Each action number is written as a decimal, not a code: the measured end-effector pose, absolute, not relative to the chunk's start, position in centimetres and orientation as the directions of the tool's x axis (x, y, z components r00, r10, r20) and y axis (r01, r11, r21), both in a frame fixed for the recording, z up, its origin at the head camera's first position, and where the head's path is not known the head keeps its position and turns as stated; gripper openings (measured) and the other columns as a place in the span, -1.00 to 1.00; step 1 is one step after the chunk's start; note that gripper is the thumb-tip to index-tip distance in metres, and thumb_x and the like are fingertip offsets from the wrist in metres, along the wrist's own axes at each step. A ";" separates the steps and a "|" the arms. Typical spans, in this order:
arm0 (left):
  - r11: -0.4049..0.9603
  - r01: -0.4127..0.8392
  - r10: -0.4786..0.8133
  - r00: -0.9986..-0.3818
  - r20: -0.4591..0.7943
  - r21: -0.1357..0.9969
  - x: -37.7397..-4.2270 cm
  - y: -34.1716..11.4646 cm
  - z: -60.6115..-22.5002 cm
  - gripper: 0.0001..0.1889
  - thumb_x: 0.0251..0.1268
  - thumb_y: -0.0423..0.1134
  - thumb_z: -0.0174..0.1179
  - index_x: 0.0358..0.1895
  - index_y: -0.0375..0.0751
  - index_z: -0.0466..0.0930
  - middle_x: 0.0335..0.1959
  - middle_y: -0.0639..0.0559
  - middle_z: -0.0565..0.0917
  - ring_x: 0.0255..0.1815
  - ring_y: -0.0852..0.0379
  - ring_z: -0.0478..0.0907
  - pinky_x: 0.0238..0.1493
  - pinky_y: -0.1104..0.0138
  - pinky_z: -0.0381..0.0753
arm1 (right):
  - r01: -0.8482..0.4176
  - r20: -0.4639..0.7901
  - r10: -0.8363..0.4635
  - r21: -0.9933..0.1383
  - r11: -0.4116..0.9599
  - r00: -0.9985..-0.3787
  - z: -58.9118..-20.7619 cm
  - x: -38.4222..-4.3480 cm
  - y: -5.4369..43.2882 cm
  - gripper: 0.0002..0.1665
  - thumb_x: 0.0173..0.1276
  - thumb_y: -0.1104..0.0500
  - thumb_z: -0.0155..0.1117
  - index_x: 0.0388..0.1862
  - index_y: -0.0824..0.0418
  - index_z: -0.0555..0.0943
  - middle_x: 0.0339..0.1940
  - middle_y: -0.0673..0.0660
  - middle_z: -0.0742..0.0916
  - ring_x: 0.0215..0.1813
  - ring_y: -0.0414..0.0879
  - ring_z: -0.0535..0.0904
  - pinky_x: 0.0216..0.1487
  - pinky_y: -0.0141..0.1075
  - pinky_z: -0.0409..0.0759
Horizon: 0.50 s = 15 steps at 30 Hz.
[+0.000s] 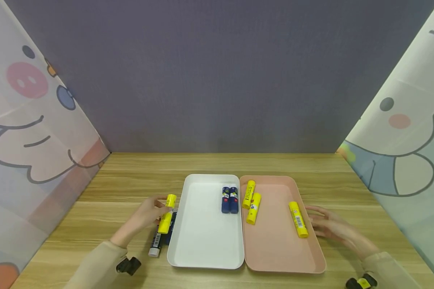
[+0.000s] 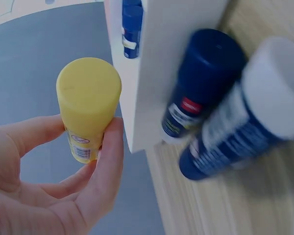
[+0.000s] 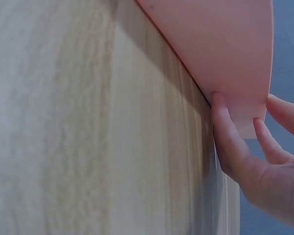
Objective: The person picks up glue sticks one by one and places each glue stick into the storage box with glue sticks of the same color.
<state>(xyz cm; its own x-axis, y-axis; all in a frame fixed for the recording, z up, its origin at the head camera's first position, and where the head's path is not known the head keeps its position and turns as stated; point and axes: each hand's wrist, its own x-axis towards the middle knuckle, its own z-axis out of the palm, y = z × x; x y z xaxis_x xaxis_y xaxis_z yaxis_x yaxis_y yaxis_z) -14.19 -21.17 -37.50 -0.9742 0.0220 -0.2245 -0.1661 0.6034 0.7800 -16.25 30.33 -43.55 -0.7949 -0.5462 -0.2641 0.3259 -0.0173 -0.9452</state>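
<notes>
Between thumb and fingers, my left hand (image 1: 149, 212) pinches a yellow glue stick (image 1: 163, 224) to the left of the white tray (image 1: 206, 260). In the left wrist view the flat yellow end of this glue stick (image 2: 88, 88) points toward the camera. Below it on the table lie a dark blue glue stick with a white cap (image 1: 155, 243) and another dark blue glue stick (image 2: 206, 73) close against the tray's wall. My right hand (image 1: 332, 227) touches the outer right wall of the pink tray (image 3: 225, 54), its fingertips at the wall and rim.
Two dark blue glue sticks (image 1: 230, 204) stand side by side in the white tray. In the pink tray, two yellow glue sticks (image 1: 253, 208) lie at the left and one yellow glue stick (image 1: 298, 219) at the right. Behind the wooden table (image 1: 148, 164) rises a grey panel (image 1: 217, 80).
</notes>
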 end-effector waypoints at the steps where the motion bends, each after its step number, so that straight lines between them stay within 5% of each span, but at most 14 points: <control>1: 0.601 -0.159 0.028 -0.975 -0.220 0.783 -14.3 -20.9 -37.4 -0.47 0.15 -0.29 0.12 0.16 -0.47 0.24 -0.22 -0.27 0.47 -0.48 0.09 0.46 -0.48 0.26 0.61 | 0.327 -0.265 -0.546 -0.945 -0.017 -0.795 -43.5 -16.2 30.3 -0.57 0.31 0.31 0.00 0.03 -0.18 0.39 -0.06 -0.08 0.59 -0.04 -0.20 0.53 -0.02 -0.23 0.51; 15: 0.526 -0.118 0.109 -0.973 -0.205 0.842 -16.5 -16.7 -36.7 -0.48 0.13 -0.33 0.14 0.16 -0.45 0.25 -0.28 -0.21 0.46 -0.47 0.08 0.48 -0.48 0.27 0.61 | 0.329 -0.245 -0.575 -0.943 -0.044 -0.781 -43.5 -16.2 30.3 -0.57 0.34 0.31 -0.05 -0.01 -0.22 0.41 -0.06 -0.10 0.59 -0.03 -0.21 0.52 -0.01 -0.25 0.50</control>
